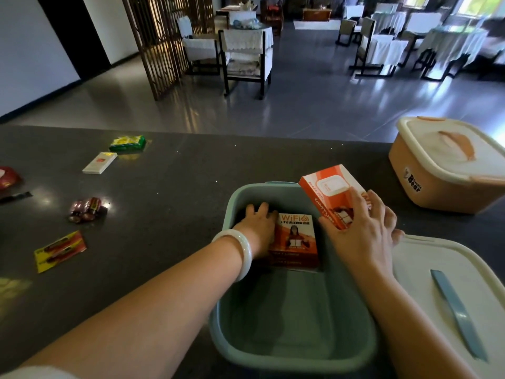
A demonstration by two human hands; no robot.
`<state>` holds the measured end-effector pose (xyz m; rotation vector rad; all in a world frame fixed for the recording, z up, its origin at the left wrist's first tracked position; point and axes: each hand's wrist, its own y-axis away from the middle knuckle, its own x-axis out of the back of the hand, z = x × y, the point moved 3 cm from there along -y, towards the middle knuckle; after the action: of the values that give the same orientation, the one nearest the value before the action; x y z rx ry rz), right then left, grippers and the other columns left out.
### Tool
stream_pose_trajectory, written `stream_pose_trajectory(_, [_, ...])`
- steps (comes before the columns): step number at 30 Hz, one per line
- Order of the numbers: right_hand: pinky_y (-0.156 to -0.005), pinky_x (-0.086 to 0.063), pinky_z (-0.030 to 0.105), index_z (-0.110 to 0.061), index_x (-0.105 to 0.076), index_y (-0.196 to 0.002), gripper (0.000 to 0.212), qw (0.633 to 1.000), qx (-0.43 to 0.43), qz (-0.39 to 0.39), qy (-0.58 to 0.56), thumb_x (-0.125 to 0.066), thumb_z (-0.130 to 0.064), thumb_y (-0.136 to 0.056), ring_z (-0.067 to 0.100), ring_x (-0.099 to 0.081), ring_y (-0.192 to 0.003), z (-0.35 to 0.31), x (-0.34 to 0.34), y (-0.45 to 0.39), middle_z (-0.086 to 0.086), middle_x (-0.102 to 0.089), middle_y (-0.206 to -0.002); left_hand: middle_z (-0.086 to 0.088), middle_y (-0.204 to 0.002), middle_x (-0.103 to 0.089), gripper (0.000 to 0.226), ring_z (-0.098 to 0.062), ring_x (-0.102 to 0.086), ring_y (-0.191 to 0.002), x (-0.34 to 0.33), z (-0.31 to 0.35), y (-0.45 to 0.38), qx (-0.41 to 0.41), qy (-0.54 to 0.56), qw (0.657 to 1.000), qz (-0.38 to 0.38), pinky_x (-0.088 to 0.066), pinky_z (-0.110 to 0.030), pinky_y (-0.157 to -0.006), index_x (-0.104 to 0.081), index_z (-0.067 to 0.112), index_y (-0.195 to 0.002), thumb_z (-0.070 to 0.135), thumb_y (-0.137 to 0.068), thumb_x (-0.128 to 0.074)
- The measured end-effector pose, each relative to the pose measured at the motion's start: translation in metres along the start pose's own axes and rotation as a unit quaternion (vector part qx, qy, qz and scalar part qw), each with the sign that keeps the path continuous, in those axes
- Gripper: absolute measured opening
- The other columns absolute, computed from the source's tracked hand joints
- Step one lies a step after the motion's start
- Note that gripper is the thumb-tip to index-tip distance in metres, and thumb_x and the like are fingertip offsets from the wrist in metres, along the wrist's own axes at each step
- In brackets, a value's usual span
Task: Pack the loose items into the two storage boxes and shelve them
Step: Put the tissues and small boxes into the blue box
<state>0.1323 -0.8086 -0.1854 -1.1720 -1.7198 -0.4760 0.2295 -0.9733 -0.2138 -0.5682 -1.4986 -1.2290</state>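
An open teal storage box [352, 343] stands on the dark counter in front of me. Inside it, at the far end, lies an orange WiFi box [297, 242]. My left hand [259, 228], with a pale bangle at the wrist, is inside the teal box and holds the WiFi box by its left edge. My right hand [363, 231] grips a second orange and white box [330, 190], tilted over the teal box's right rim. An orange storage box [426, 187] with its white lid on stands at the far right.
The teal box's white lid [426, 272] lies to the right. On the counter [169, 192] at left lie a green packet [128, 143], a white card box [100, 163], a battery bundle [87, 209], a yellow-red battery card [60, 251] and a red item [8, 177]. Chairs and tables stand beyond.
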Motion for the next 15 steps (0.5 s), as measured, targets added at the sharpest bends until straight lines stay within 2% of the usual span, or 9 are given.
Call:
stream_pose_trajectory(7, [-0.112, -0.014, 0.056, -0.032, -0.023, -0.147, 0.078, 1.0, 0.004, 0.0, 0.005, -0.059, -0.059, -0.083, 0.03, -0.009, -0.142, 0.0, 0.0002, 0.0, 0.003, -0.014, -0.157, -0.013, -0.144, -0.02, 0.085, -0.042, -0.028, -0.128, -0.0026, 0.0006, -0.0039, -0.005, -0.075, 0.997, 0.007, -0.037, -0.052, -0.106, -0.016, 0.016, -0.151, 0.041, -0.086, -0.066])
stream_pose_trajectory(15, [-0.112, -0.015, 0.057, -0.032, -0.022, -0.147, 0.079, 1.0, 0.002, -0.001, 0.01, -0.058, -0.06, -0.083, 0.031, -0.009, -0.142, -0.0008, 0.0001, 0.0001, 0.003, -0.014, -0.158, -0.013, -0.147, -0.018, 0.088, -0.041, -0.027, -0.131, -0.005, -0.0021, -0.0059, 0.0, -0.077, 0.997, 0.01, -0.034, -0.055, -0.109, -0.015, 0.018, -0.151, 0.041, -0.085, -0.068])
